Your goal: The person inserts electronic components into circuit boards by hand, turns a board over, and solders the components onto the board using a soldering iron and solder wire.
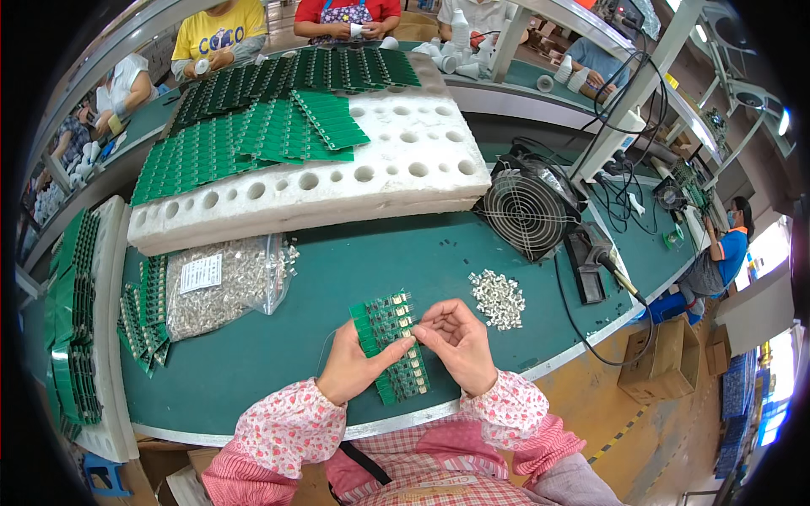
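Observation:
A green circuit board panel (390, 346) with a row of small pale metal parts along its right side is held over the near part of the green table. My left hand (357, 363) grips its left edge, with the thumb lying across the front. My right hand (458, 344) is at the panel's right edge, thumb and forefinger pinched at one of the parts; whether a loose part is between the fingertips is too small to make out. Just right of that hand lies a pile of small silvery parts (497, 300). A clear bag (221, 285) of similar parts lies to the left.
Green panels (253, 135) cover much of a white foam block (405, 177) at the back. More panels (76, 312) stand at the far left. A fan (525, 211) and a soldering iron (620, 274) with its cable are on the right. Other people work across the bench.

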A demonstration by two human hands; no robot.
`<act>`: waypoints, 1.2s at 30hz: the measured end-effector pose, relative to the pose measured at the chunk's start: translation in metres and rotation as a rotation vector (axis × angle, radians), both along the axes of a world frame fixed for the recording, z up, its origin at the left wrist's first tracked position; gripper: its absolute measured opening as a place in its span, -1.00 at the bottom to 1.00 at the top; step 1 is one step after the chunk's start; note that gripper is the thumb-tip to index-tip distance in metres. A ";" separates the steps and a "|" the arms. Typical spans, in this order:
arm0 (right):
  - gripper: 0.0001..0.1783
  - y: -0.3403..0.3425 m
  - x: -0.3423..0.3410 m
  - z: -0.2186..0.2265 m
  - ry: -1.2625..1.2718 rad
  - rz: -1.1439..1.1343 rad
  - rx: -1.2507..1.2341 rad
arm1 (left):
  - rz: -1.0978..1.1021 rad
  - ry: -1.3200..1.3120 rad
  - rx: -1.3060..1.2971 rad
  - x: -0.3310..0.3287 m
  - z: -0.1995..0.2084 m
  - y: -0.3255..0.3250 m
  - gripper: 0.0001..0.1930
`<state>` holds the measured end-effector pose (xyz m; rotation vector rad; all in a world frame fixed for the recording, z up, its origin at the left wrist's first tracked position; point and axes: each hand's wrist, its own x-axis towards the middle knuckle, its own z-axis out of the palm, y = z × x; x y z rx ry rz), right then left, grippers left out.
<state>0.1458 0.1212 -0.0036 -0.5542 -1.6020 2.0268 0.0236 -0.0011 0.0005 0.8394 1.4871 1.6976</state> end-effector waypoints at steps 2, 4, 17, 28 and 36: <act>-0.75 -0.002 0.002 -0.001 0.011 0.010 0.025 | -0.009 0.014 -0.001 0.001 0.002 -0.002 -0.73; -0.76 -0.005 0.005 -0.004 0.021 0.015 0.050 | -0.022 0.028 -0.002 0.002 0.003 -0.003 -0.72; -0.78 0.013 0.016 0.003 -0.133 -0.226 0.484 | -0.089 -0.089 -0.044 0.005 0.002 0.002 -0.60; -0.88 0.085 0.009 0.005 -0.587 -0.384 1.656 | -0.058 -0.131 -0.038 0.002 0.001 0.001 -0.67; -0.94 0.087 0.004 0.004 -0.565 -0.384 1.634 | -0.075 -0.223 -0.036 0.002 -0.001 -0.002 -0.68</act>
